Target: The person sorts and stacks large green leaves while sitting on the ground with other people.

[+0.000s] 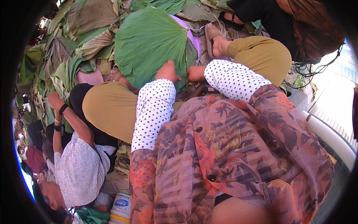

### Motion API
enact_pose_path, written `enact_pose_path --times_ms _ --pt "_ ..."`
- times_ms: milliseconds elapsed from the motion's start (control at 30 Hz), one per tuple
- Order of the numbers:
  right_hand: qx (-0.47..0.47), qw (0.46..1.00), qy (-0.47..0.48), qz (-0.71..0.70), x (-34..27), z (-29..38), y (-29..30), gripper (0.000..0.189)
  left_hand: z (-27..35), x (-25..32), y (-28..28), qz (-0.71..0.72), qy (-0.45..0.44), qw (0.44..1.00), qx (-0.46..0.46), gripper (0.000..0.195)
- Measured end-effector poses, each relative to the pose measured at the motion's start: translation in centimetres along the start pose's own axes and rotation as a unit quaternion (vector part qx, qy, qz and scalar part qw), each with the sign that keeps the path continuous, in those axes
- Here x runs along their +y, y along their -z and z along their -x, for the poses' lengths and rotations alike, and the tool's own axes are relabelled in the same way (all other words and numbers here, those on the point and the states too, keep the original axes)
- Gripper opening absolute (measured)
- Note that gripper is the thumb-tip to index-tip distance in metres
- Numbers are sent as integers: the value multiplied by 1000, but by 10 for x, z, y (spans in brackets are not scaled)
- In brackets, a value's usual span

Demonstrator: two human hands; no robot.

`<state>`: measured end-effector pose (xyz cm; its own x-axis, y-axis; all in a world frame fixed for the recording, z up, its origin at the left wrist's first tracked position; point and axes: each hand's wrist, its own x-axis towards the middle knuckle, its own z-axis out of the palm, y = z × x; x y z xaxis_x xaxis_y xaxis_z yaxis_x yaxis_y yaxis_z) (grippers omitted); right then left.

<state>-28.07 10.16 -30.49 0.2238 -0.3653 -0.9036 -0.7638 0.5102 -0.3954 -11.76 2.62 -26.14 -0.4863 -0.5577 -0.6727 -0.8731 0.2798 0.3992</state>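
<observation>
A large green lotus leaf lies spread before me over a purple plastic basin, whose rim shows along the leaf's far and right side. On the leaf's near edge is my left hand, its thumb and fingers closed on the edge. To the right of it my right hand pinches the darker, folded part of the leaf near the bottom right. What lies beneath the leaf is hidden. White polka-dot sleeve covers reach to both wrists.
Heaped green and browned lotus leaves surround the basin. A pink container stands among them. At left a co-worker's hands hold a pale strand. Another person's dark-clothed leg is at upper right; a white bucket stands at lower left.
</observation>
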Motion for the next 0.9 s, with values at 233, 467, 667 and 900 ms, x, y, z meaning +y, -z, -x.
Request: enact_pose_path --times_ms 233,467,667,900 --pt "-15 1000 14 -18 -15 16 5 32 4 2 1 -5 13 1000 6 66" --pt "-22 991 47 121 -13 3 0 35 5 3 -3 -17 16 999 27 65" --pt "-65 968 115 212 -7 -5 2 44 5 6 -2 -35 21 999 35 63" --pt "-52 977 111 172 -11 11 14 48 4 7 0 -40 16 999 33 64"
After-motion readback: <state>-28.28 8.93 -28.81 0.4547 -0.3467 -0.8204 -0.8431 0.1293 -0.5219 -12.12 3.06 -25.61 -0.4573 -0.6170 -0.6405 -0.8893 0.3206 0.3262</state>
